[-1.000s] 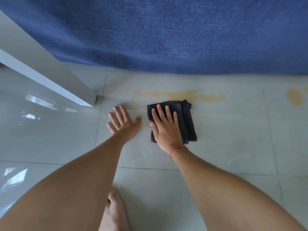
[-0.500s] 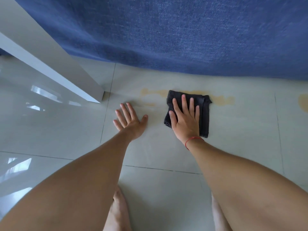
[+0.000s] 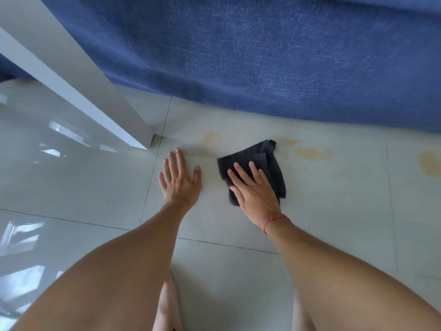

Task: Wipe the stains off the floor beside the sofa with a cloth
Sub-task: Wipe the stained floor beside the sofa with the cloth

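A dark folded cloth (image 3: 262, 156) lies flat on the pale tiled floor (image 3: 322, 211) just in front of the blue sofa (image 3: 262, 56). My right hand (image 3: 255, 192) presses down on the cloth with fingers spread, a red string around the wrist. My left hand (image 3: 179, 180) rests flat and bare on the floor to the cloth's left. Yellowish stains show on the tiles: a faint one (image 3: 210, 137) beyond the left hand, a patch (image 3: 312, 153) right of the cloth, and a larger blot (image 3: 429, 163) near the right edge.
A white furniture panel (image 3: 78, 87) slants in from the upper left and ends at a corner near the left hand. My bare feet (image 3: 167, 306) are on the tiles at the bottom. Glossy reflections cover the floor on the left.
My right hand has pulled the cloth back toward me and turned it slightly, uncovering a wiped stretch of the stain line. The left hand stays planted. The view has tilted.
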Demonstrator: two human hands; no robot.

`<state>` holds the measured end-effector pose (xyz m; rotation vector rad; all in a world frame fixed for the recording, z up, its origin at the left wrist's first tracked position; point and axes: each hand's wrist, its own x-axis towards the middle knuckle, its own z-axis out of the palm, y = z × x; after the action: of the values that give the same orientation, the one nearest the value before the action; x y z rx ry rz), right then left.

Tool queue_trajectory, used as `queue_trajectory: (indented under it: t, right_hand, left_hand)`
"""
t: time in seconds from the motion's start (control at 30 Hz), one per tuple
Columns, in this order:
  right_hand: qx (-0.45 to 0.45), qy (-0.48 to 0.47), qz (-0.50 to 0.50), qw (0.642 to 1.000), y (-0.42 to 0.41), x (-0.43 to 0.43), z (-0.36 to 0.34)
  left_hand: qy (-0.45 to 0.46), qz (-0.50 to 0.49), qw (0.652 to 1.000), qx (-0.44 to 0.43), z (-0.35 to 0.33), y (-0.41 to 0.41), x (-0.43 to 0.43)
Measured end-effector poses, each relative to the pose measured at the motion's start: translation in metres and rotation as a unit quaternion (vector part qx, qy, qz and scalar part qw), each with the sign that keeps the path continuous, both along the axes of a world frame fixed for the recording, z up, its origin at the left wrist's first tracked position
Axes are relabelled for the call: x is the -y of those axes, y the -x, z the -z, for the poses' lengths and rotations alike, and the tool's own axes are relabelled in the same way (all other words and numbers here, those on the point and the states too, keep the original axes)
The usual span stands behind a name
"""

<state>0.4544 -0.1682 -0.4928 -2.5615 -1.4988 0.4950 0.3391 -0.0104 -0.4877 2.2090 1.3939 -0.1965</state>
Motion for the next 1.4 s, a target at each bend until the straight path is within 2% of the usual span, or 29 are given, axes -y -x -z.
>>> queue_trajectory:
  t: [0.1, 0.17, 0.27, 0.57, 0.7, 0.9, 1.03, 1.2, 1.4]
  right_hand:
    - [0.017, 0.019, 0.015, 1.0, -0.016, 0.019, 0.002]
    - [0.028, 0.024, 0.048, 0.998, -0.028, 0.014, 0.004]
    - [0.051, 0.028, 0.073, 0.996, -0.043, -0.01, 0.009]
    - [-0.007, -0.003, 0.114, 0.993, -0.013, -0.105, 0.013]
    - [-0.03, -0.002, 0.076, 0.997, 0.013, -0.114, 0.009]
    - [0.014, -0.026, -0.048, 0.998, 0.017, -0.047, 0.004]
    - [0.044, -0.014, 0.025, 0.999, -0.017, -0.017, 0.01]
    - [0.034, 0.004, 0.143, 0.989, -0.015, -0.055, 0.019]
    - [-0.008, -0.013, 0.107, 0.994, 0.016, -0.105, 0.016]
  left_hand:
    - [0.004, -0.057, 0.997, -0.058, 0.0, 0.013, -0.012]
    - [0.041, -0.044, 0.995, -0.083, 0.003, 0.019, -0.019]
    - [0.061, -0.027, 0.995, -0.078, 0.005, 0.021, -0.022]
    - [0.093, -0.027, 0.992, -0.085, 0.007, 0.02, -0.028]
    - [0.098, -0.031, 0.99, -0.091, 0.007, 0.02, -0.03]
    - [0.116, -0.02, 0.989, -0.095, 0.003, 0.022, -0.031]
    - [0.113, -0.019, 0.99, -0.086, 0.001, 0.022, -0.03]
    - [0.109, -0.02, 0.99, -0.084, 0.001, 0.02, -0.029]
    - [0.117, -0.02, 0.989, -0.093, 0.004, 0.019, -0.032]
